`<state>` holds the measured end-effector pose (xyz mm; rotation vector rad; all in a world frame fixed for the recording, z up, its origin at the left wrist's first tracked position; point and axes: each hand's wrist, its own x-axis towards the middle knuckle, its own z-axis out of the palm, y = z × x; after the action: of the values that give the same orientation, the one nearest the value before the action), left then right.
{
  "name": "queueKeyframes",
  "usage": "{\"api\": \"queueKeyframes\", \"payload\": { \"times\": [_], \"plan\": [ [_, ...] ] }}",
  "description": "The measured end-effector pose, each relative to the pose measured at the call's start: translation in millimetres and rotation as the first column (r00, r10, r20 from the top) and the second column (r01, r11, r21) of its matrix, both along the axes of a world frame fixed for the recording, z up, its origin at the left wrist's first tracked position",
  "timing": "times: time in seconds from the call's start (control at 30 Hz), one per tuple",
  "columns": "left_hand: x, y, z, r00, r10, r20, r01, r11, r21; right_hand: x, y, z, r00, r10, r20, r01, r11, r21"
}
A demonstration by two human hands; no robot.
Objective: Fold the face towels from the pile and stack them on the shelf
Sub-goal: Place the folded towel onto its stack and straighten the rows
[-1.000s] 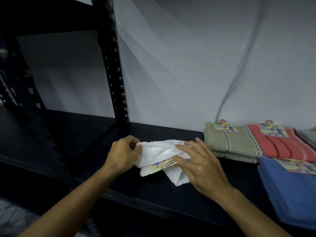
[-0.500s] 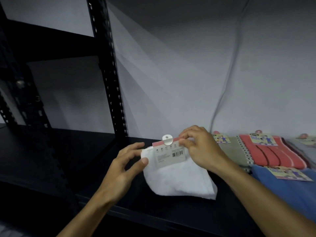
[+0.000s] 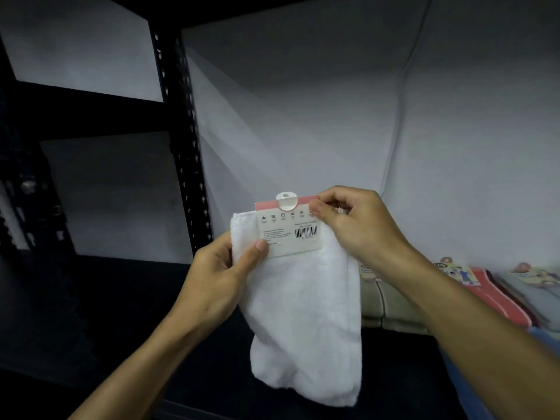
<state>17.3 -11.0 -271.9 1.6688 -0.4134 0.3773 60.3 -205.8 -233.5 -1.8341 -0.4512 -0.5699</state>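
Note:
A white face towel (image 3: 306, 322) hangs in the air above the black shelf (image 3: 127, 298), its card label (image 3: 289, 230) with barcode facing me. My left hand (image 3: 221, 280) grips the towel's upper left edge, thumb on the label's lower corner. My right hand (image 3: 354, 225) pinches the label's top right corner. Folded towels lie on the shelf to the right: a beige one (image 3: 391, 301), a red one (image 3: 497, 295) and a grey one (image 3: 533, 286), each with a label.
A black perforated upright post (image 3: 185, 137) stands left of the towel, with a crossbar (image 3: 85, 113) and another shelf bay beyond it. A grey wall (image 3: 303, 116) with a thin cable (image 3: 400, 95) is behind. A blue towel's edge (image 3: 548, 344) shows at the far right.
The towel has been lifted off the shelf and now hangs from both hands with the label's back toward me. One second ago it lay bunched on the shelf.

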Motion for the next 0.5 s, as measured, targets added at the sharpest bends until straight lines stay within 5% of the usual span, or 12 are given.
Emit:
{"api": "queueKeyframes", "payload": {
  "times": [0.27, 0.4, 0.5],
  "plan": [
    [0, -5, 31, 0.998, 0.040, -0.056, -0.051, 0.976, -0.214, -22, -16, 8, 0.981, 0.165, -0.102, -0.122, 0.933, 0.337],
    [0, -6, 37, 0.992, 0.002, -0.125, -0.035, 0.964, -0.262, -36, -14, -14, 0.927, 0.339, -0.162, -0.260, 0.889, 0.377],
    [1, -6, 36, 0.986, -0.006, -0.167, -0.035, 0.969, -0.244, -32, -8, -22, 0.941, 0.319, -0.115, -0.249, 0.879, 0.406]
  ]
}}
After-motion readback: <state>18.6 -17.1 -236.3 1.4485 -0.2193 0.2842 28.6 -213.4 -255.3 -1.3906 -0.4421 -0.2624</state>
